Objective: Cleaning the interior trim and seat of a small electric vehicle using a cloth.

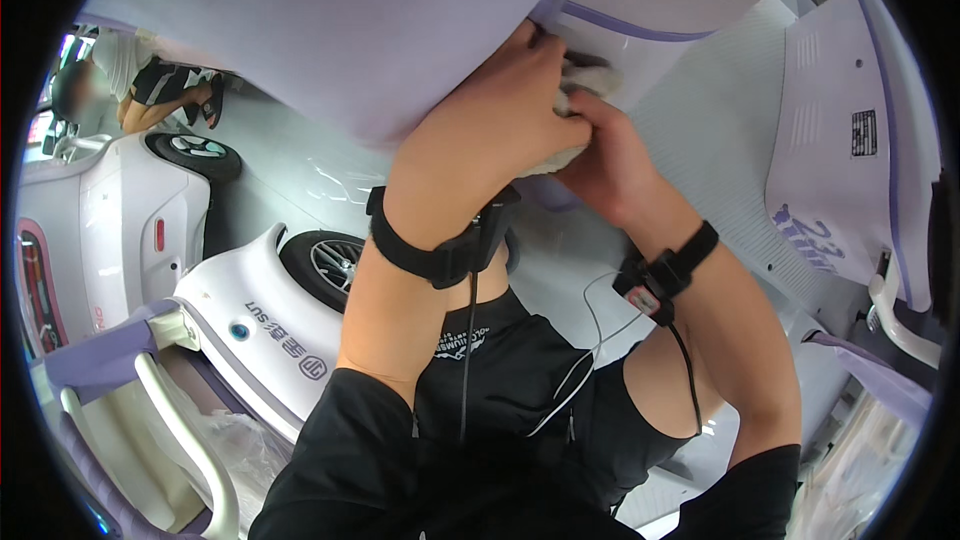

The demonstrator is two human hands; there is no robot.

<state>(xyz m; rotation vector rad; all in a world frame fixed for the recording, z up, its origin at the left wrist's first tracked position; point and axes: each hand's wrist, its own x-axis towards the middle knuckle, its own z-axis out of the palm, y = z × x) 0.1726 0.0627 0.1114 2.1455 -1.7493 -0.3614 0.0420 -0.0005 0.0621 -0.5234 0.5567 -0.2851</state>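
Observation:
A crumpled off-white cloth (592, 81) is bunched between my two hands. My left hand (536, 90) grips it from the left, its fingers bent and its knuckles close to a large light-purple seat or body panel (337, 30). From the right, my right hand (611, 154) holds the cloth with its index finger and thumb near my left fingers. Part of the cloth shows beneath my left hand. The fingertips are partly hidden. A pale panel with a purple trim strip (645, 24) lies just beyond the hands.
White vehicle bodies with black-tyred wheels (326, 262) stand at left; another person (150, 82) crouches behind them. A light-purple panel (832, 142) bearing writing stands at right. A white tubular handle (187, 450) is lower left. Thin cables (592, 360) hang by my forearms.

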